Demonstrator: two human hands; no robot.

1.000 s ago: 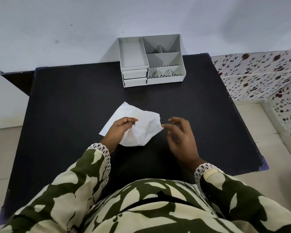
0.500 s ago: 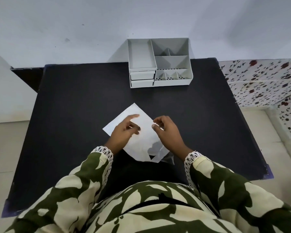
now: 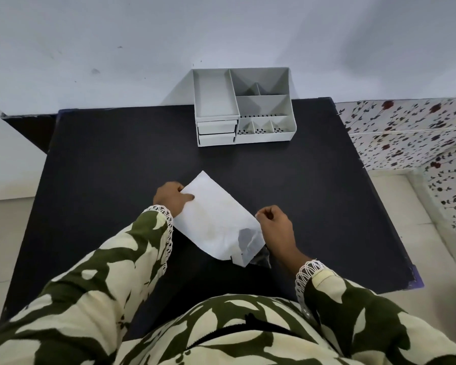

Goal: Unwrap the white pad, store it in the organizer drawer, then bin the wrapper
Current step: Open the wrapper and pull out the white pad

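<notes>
A white pad in its thin wrapper [image 3: 216,222] lies flat and slanted on the black table [image 3: 116,159], near the front middle. A clear flap of wrapper shows at its near right corner. My left hand [image 3: 173,197] presses and pinches the pad's far left edge. My right hand [image 3: 274,225] has its fingers pinched together on the pad's right edge. The white organizer [image 3: 244,108] stands at the table's far edge against the wall, with its two small drawers [image 3: 216,133] closed at its front left.
A pale wall rises behind the table. To the right is a flower-patterned surface [image 3: 419,133] and tiled floor [image 3: 406,201]. No bin is in view. My patterned sleeves fill the bottom of the view.
The crumpled pad has been laid flat and stretched out. My left hand moved to its far left edge and my right hand to its right edge, so the hands are farther apart.
</notes>
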